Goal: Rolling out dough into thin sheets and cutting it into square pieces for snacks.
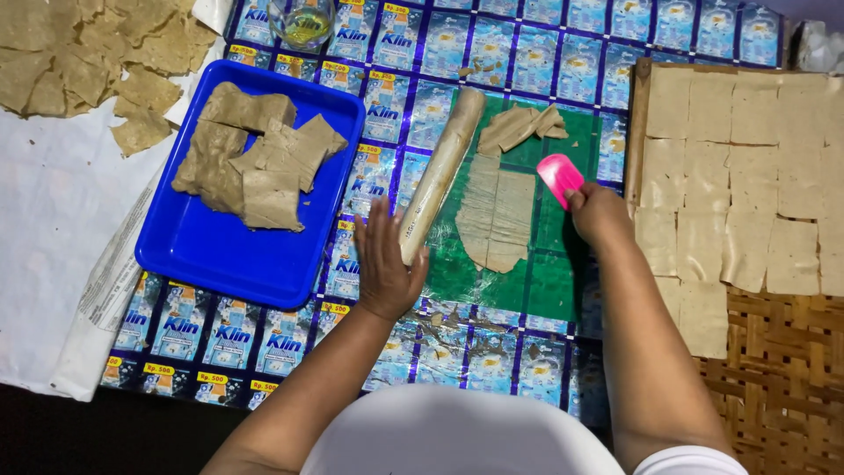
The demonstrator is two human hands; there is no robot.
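Observation:
My left hand [383,261] rests with fingers spread against the near end of a dough-coated rolling pin [440,171] that lies slanted on the mat. My right hand [598,211] is shut on a pink plastic scraper [559,178], its blade at the right edge of a thin rolled sheet of brown dough [494,218]. The sheet lies on a green plastic patch [549,281] and shows cut lines. A few cut strips of dough [520,126] are piled just beyond it.
A blue tray [202,251] to the left holds lumps of brown dough [255,158]. Thin dough squares [747,176] dry on a woven mat [782,369] at right. Dry broken pieces [97,53] lie on white paper far left. A glass of oil [301,22] stands at the top.

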